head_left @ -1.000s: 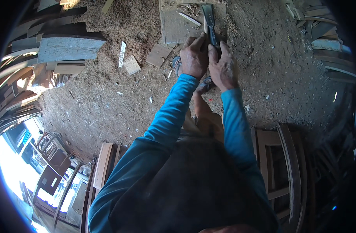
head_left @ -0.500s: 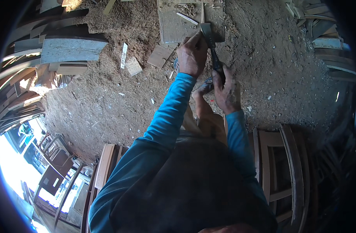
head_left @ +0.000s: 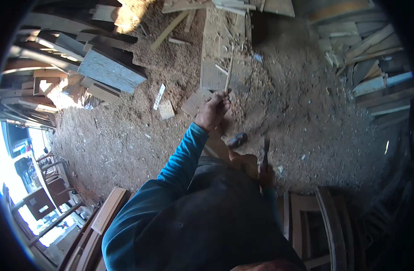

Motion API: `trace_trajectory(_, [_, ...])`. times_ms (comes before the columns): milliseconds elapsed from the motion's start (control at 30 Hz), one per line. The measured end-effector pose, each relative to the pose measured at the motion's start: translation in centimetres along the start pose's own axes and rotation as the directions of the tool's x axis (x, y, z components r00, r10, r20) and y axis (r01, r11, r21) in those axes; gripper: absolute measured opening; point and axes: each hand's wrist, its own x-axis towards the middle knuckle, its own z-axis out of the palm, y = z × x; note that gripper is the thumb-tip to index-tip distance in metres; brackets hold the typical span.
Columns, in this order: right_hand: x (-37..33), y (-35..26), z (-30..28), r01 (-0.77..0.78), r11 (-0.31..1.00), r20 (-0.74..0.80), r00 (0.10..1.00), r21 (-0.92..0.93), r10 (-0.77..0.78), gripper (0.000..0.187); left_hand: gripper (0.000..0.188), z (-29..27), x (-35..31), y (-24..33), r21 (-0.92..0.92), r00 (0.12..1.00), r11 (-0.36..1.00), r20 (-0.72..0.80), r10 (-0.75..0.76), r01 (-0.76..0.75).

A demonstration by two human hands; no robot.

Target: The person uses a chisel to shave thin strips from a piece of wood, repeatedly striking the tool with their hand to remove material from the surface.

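A thin, pale wooden stick (head_left: 230,67) rises from my left hand (head_left: 212,110), whose fingers are closed around its near end. Its far part lies over a wide wooden board (head_left: 210,72) scattered with shavings. My right hand (head_left: 266,175) is low on the right, beside my leg, wrapped around the handle of a dark hand tool with a flared blade (head_left: 266,145). The blade points away from me, apart from the stick; motion blur and shade hide its exact kind. A small flat wood piece (head_left: 195,103) lies beside my left hand.
Dirt and sawdust cover the ground (head_left: 125,135). Wood offcuts are piled at left (head_left: 112,70) and right (head_left: 383,86). Wooden frames (head_left: 331,221) stand close by my right side, planks (head_left: 108,210) by my left. My foot (head_left: 237,140) sits between the hands.
My right hand has drawn the tool back toward me, away from the stick. The left hand keeps the stick and sits nearer me in view. The whole view has shifted.
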Motion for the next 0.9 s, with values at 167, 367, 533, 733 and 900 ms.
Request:
trace_trajectory(167, [-6.2,10.0,-1.0,-0.298,0.950,0.277,0.908,-0.098,0.314,0.028,0.023,2.0,-0.9,1.8,0.086,0.992,0.995,0.117,0.048,-0.059])
trace_trajectory(367, [-3.5,8.9,-2.7,-0.595,0.794,0.227,0.796,0.121,0.561,0.032,0.013,2.3,2.0,6.6,0.330,0.960,0.907,-0.010,0.279,-0.260])
trace_trajectory(533, [0.0,5.8,-5.1,-0.583,0.789,0.167,0.812,0.193,0.559,0.035,0.017,2.3,11.8,13.6,0.669,0.844,0.659,-0.088,0.528,-0.343])
trace_trajectory(733, [2.8,0.8,-7.6,-0.606,0.786,0.127,0.795,0.121,0.594,0.039,0.031,3.0,27.1,24.4,0.990,0.742,0.066,0.047,0.669,-0.122])
trace_trajectory(900, [3.4,-2.5,-9.2,-0.641,0.768,0.080,0.765,-0.009,0.639,0.042,0.035,5.5,36.9,30.3,0.989,0.717,-0.095,0.150,0.680,-0.117])
